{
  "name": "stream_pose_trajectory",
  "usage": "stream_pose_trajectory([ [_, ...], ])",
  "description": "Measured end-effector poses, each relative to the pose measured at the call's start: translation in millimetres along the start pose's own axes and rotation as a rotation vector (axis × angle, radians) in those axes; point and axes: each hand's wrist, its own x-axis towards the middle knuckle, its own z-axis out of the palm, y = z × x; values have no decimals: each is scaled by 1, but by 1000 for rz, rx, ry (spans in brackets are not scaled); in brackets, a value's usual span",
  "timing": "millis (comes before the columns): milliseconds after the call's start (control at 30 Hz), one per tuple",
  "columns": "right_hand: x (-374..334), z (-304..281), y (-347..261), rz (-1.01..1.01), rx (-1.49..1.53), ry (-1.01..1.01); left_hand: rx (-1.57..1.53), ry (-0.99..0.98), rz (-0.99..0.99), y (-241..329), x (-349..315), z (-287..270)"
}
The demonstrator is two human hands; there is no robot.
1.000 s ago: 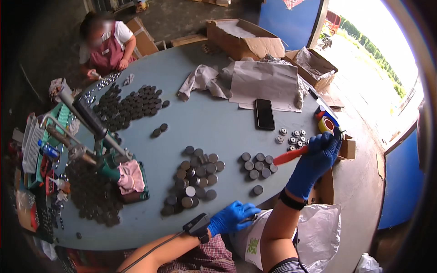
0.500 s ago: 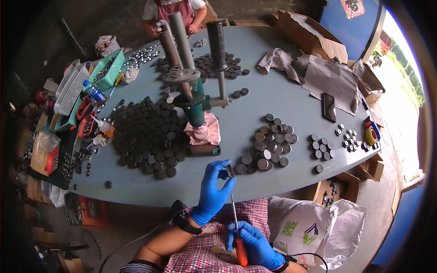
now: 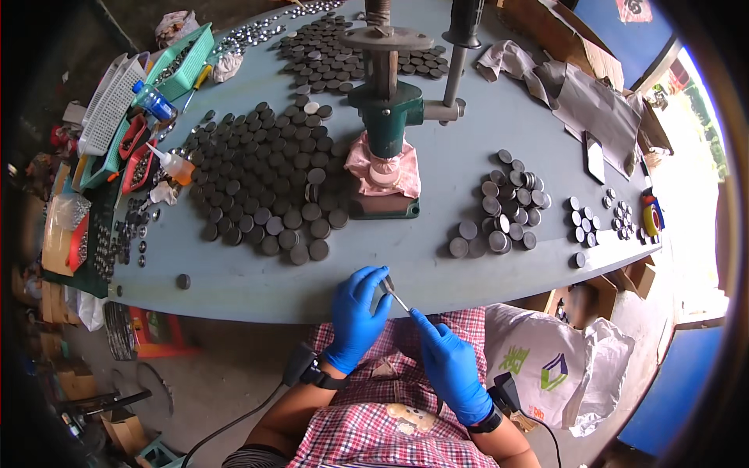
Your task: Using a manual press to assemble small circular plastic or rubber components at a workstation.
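Observation:
My blue-gloved left hand (image 3: 359,316) is closed on a small dark disc (image 3: 387,284), pinched between thumb and fingers just off the table's near edge. In my gloved right hand (image 3: 452,366) is a screwdriver (image 3: 399,301), its forefinger stretched along the metal shaft. The tip is at the disc, and the handle is hidden inside my palm. Beyond my hands stands a green hand press (image 3: 386,125) with a pink cloth (image 3: 406,166) around its base. A large heap of dark discs (image 3: 265,171) lies left of the press.
Smaller disc groups (image 3: 507,207) lie to the right, near a phone (image 3: 594,156) and tape rolls (image 3: 651,217). Green and white baskets (image 3: 117,101), a blue-capped bottle (image 3: 154,101) and a glue bottle (image 3: 173,165) crowd the left side. A white sack (image 3: 538,351) rests below the table edge.
My right hand has risen toward the left hand, its forefinger now along the shaft; the orange handle is covered. The view has shifted, and the person across the table is out of sight.

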Motion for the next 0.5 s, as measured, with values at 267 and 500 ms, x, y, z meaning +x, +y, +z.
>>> stream_pose_trajectory([
  [267,2,8,3,13,-47,39,70,-29,0,-4,-4,7],
  [500,2,1,4,59,18,-82,49,-52,-2,-5,-3,5],
])
